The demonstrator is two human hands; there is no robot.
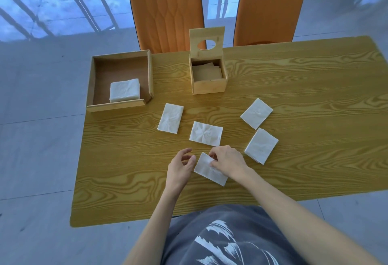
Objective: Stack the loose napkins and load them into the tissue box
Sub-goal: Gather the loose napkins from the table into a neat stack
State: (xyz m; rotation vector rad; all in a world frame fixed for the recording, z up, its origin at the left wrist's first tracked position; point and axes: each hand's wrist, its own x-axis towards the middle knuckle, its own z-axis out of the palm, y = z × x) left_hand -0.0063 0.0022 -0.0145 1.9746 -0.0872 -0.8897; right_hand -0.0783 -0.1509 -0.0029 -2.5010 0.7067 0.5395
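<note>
Several white folded napkins lie loose on the wooden table (294, 88): one at the left (170, 121), one in the middle (206, 133), two on the right (256, 113) (261, 145). Nearest me lies another napkin (210, 170). My right hand (227, 160) pinches its upper edge. My left hand (181, 167) touches its left corner with thumb and fingers apart. The wooden tissue box (209, 87) stands at the back with its lid (206, 38) raised, napkins inside.
A shallow wooden tray (119, 105) at the table's back left corner holds a stack of white napkins (125, 92). Two orange chairs (168, 10) (270, 6) stand behind the table. The table's front edge is close to my body.
</note>
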